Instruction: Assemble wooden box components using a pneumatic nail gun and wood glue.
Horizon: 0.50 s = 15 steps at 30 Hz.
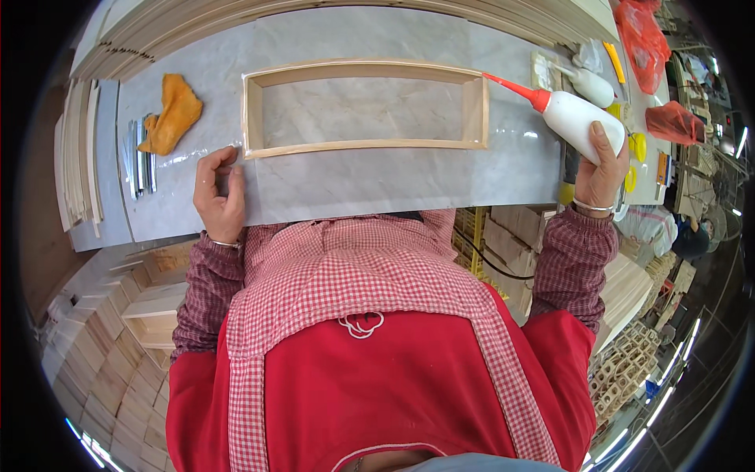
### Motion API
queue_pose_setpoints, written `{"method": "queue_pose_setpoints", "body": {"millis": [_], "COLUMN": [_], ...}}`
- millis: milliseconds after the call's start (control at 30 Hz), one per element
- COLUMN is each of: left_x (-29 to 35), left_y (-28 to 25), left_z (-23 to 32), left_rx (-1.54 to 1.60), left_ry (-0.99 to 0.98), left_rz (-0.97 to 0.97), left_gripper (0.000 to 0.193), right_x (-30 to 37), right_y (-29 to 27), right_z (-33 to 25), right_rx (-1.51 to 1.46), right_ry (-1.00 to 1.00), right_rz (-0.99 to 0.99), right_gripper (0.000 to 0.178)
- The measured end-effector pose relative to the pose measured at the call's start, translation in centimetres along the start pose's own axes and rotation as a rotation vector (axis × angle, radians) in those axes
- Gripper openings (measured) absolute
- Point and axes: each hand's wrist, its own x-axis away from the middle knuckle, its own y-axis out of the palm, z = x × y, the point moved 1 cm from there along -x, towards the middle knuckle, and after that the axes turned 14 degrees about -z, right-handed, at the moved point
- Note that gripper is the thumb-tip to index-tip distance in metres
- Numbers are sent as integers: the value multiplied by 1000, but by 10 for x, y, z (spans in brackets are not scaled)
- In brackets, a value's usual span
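1. Wooden frame (pixel 366 145), one, pale, rectangular, open-centred. It is laid on the grey marbled tabletop (pixel 354 185), its long sides set across the person's front.
2. Squeeze bottle (pixel 580 122), white, with red nozzle (pixel 515 88). It is held tilted to the right of the frame, the nozzle tip pointed at the frame's far right corner; whether contact is made cannot be told.
3. Right hand (pixel 602 164). The bottle is grasped around its base end, to the right of the frame.
4. Left hand (pixel 222 193). It is placed just beside the frame's near left corner, fingers loosely curled, thumb apart; nothing is seen to be held. Whether the frame is touched by the fingertips cannot be told.
5. Cloth (pixel 174 114), orange-yellow, crumpled. It is laid to the left of the frame.
6. Metal strips (pixel 141 161), several, shiny. They are placed farther left of the frame, partly under or beside the cloth.
7. Second bottle (pixel 591 86), white. It is laid beyond the first, right of the frame.
8. Yellow-handled scissors (pixel 631 179). They are placed well to the right of the frame.
9. Wooden boards (pixel 354 6), long, stacked. They are ranged behind the frame.
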Motion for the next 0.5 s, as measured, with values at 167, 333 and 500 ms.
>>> {"method": "queue_pose_setpoints", "body": {"millis": [167, 333, 500], "left_x": [1, 1, 2], "left_y": [0, 0, 1], "left_z": [-2, -3, -3], "left_rx": [-8, -25, -45], "left_ry": [-9, -14, -17], "left_rz": [-9, -21, -29], "left_gripper": [31, 30, 30], "right_x": [2, 8, 27], "right_y": [-4, -6, -12], "right_z": [6, 8, 10], "right_rx": [-18, -13, -60], "right_ry": [-5, 4, 33], "right_rz": [25, 21, 36], "right_gripper": [43, 43, 42]}}
